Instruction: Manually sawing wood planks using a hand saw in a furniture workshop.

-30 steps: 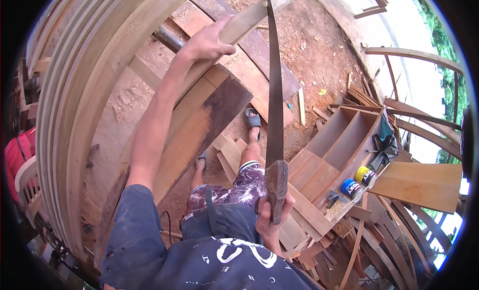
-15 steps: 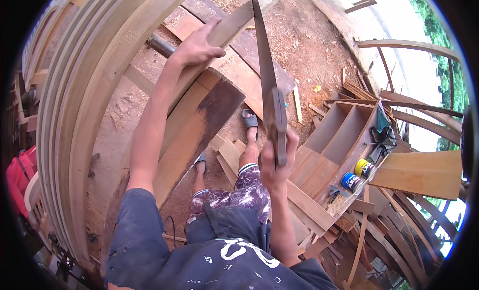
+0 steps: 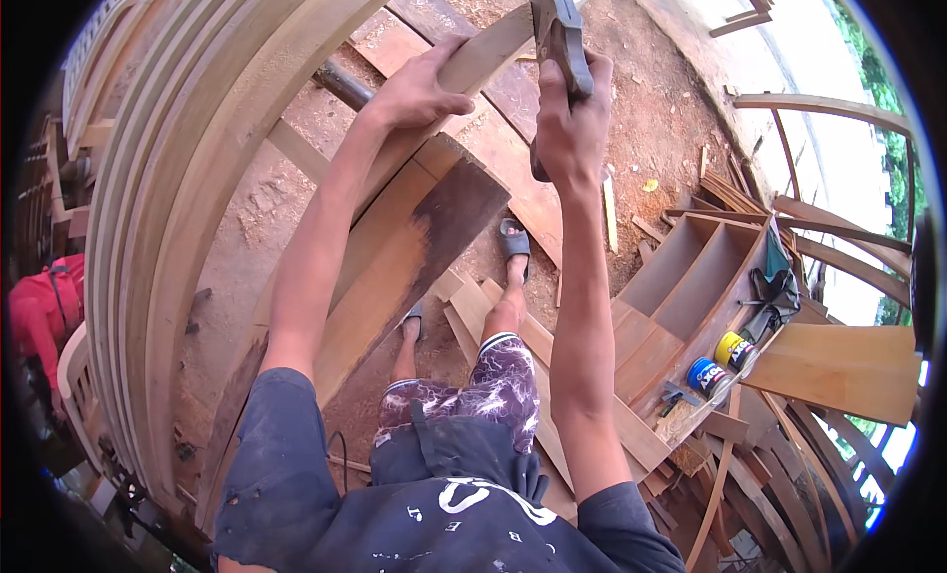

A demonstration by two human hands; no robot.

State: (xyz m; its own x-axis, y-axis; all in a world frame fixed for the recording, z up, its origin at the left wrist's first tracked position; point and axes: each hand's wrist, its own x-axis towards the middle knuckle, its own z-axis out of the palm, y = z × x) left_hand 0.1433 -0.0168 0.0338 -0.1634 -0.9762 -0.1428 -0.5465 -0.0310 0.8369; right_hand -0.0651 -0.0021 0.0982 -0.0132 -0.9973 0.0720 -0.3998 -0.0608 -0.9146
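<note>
My left hand (image 3: pixel 419 92) grips a long pale wooden piece (image 3: pixel 485 56), with the thumb on its right side and the fingers over its left. The piece slants up and away across a plank bench (image 3: pixel 395 257) with a dark-stained end. My right hand (image 3: pixel 574 129) is wrapped round the handle of a handsaw (image 3: pixel 564 38), out at arm's length. The saw's blade stands beside the far end of the wooden piece and runs off the top edge, so most of it is hidden. Whether its teeth touch the wood I cannot tell.
Several curved wooden beams (image 3: pixel 187 169) rise on the left. A person in red (image 3: pixel 47 317) is behind them. To the right lies a wooden compartment box (image 3: pixel 691 267) with a blue can (image 3: pixel 706 376) and a yellow can (image 3: pixel 734 350) beside it. Planks and shavings litter the dirt floor.
My right hand has pushed the saw forward, away from my body, and the arm has straightened. The left hand keeps its hold on the wooden piece. The whole view has shifted slightly.
</note>
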